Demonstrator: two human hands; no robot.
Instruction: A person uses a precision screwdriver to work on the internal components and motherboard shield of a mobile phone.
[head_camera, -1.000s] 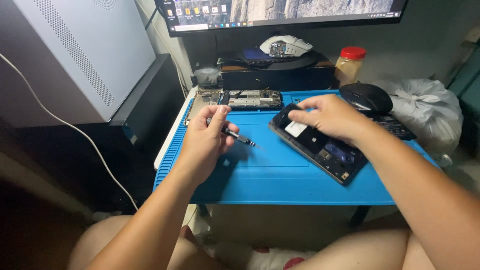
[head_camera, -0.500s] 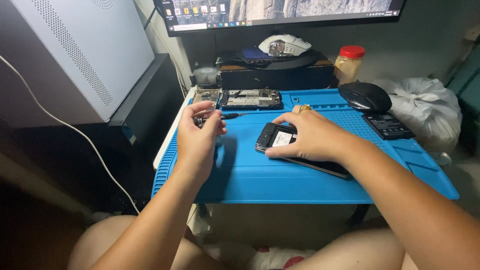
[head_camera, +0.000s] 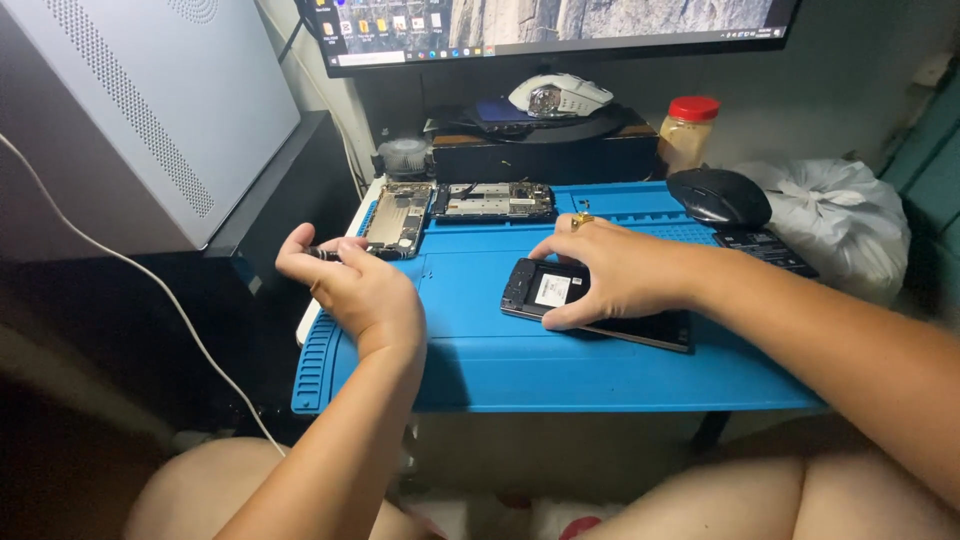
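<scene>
currently: right hand (head_camera: 610, 278) flat on opened phone (head_camera: 590, 308), fingers spread over its upper half, thumb at the near edge, pressing it onto blue work mat (head_camera: 520, 360); not closed round it, just resting on top. gold ring (head_camera: 580, 219) on one finger. phone lying face down near mat centre, back cover off, white label visible inside, long side roughly left to right.

left hand (head_camera: 355, 290) raised over mat's left edge, fingers curled together round a thin dark tool (head_camera: 322, 254), tip poking out to the left; probably a small screwdriver, too small to confirm.

at mat's far edge: phone frame part (head_camera: 398, 218) and circuit board (head_camera: 495, 200), side by side, well apart from the phone. beyond those: black box (head_camera: 545, 155) with white mouse (head_camera: 560, 96) on top, monitor (head_camera: 550, 25) above. red-lidded jar (head_camera: 688, 133) right of box, black mouse (head_camera: 718, 196) near mat's far right corner, white plastic bag (head_camera: 840, 225) beside it. grey computer case (head_camera: 130, 110) to the left, white cable (head_camera: 150, 290) trailing down.
</scene>
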